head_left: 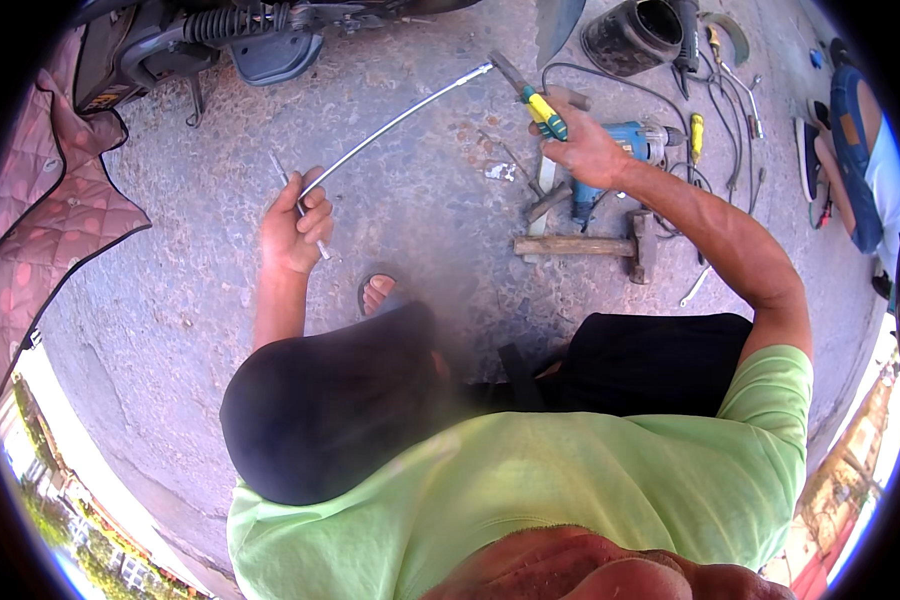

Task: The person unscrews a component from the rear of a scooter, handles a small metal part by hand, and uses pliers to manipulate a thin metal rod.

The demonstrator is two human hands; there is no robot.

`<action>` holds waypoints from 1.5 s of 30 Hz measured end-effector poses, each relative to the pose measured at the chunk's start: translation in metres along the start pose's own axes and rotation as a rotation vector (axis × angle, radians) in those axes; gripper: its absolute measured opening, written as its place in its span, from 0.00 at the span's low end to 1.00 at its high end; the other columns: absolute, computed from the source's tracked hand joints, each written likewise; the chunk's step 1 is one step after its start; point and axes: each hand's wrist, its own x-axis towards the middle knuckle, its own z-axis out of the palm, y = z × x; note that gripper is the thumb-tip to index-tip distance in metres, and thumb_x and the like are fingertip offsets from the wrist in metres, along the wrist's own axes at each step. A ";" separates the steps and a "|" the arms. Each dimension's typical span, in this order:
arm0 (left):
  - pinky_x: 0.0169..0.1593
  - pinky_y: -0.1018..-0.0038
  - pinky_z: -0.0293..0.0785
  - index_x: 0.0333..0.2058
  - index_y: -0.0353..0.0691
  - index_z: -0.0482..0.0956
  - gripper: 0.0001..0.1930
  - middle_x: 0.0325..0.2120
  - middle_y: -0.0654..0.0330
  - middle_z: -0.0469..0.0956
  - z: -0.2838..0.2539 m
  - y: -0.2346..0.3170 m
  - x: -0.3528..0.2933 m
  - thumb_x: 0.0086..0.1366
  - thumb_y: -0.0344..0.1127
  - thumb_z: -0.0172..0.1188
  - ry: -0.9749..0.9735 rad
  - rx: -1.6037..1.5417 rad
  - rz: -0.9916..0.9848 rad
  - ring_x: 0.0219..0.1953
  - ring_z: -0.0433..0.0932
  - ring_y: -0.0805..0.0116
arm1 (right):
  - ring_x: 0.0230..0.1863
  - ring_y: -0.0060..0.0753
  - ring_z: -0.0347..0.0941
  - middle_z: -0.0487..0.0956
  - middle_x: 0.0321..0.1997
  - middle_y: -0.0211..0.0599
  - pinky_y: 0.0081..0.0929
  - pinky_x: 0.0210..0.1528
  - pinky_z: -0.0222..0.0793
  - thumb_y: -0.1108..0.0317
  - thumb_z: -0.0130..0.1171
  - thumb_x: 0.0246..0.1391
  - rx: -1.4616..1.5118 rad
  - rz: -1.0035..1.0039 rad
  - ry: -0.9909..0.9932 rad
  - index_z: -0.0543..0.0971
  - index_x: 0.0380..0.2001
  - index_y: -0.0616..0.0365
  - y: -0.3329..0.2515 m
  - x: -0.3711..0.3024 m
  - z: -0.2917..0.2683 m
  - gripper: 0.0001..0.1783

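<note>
My left hand [298, 222] is closed around a thin silver bar [322, 247], which pokes out at both ends of the fist. From that same fist a long, slim silver rod [400, 115] runs up to the right and looks curved. Whether bar and rod are one T-shaped piece is hidden by the fingers. My right hand [588, 152] grips a flat, dark-bladed hand tool with a yellow-and-green handle [547, 113], possibly a file. Its blade tip meets or overlaps the rod's far end; I cannot tell which.
On the concrete by my right arm lie a blue power drill [630, 140], a wooden-handled hammer [580, 246], a yellow screwdriver [697, 138] and cables. A black canister [632, 38] and a motorbike [270, 50] are at the back. Another person [855, 150] is at right, a quilted cover [60, 210] at left.
</note>
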 end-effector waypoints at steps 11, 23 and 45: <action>0.23 0.75 0.60 0.53 0.34 0.76 0.18 0.25 0.64 0.70 0.007 -0.019 0.001 0.78 0.43 0.49 0.108 0.362 0.210 0.20 0.62 0.75 | 0.49 0.40 0.79 0.82 0.51 0.46 0.33 0.54 0.73 0.66 0.58 0.54 0.054 0.092 -0.049 0.62 0.70 0.63 0.002 -0.001 -0.001 0.40; 0.50 0.62 0.74 0.50 0.37 0.82 0.15 0.42 0.48 0.82 0.040 -0.008 -0.003 0.74 0.41 0.56 0.360 2.057 0.904 0.41 0.81 0.52 | 0.36 0.25 0.75 0.82 0.47 0.36 0.27 0.40 0.74 0.66 0.60 0.55 0.433 0.267 -0.081 0.64 0.68 0.66 0.013 0.000 0.003 0.38; 0.45 0.70 0.75 0.54 0.35 0.79 0.16 0.48 0.52 0.82 0.013 -0.003 -0.012 0.68 0.26 0.62 0.148 1.177 0.697 0.43 0.81 0.65 | 0.36 0.24 0.74 0.76 0.38 0.34 0.27 0.35 0.74 0.68 0.58 0.61 0.673 0.378 -0.124 0.72 0.53 0.61 -0.004 -0.003 0.010 0.19</action>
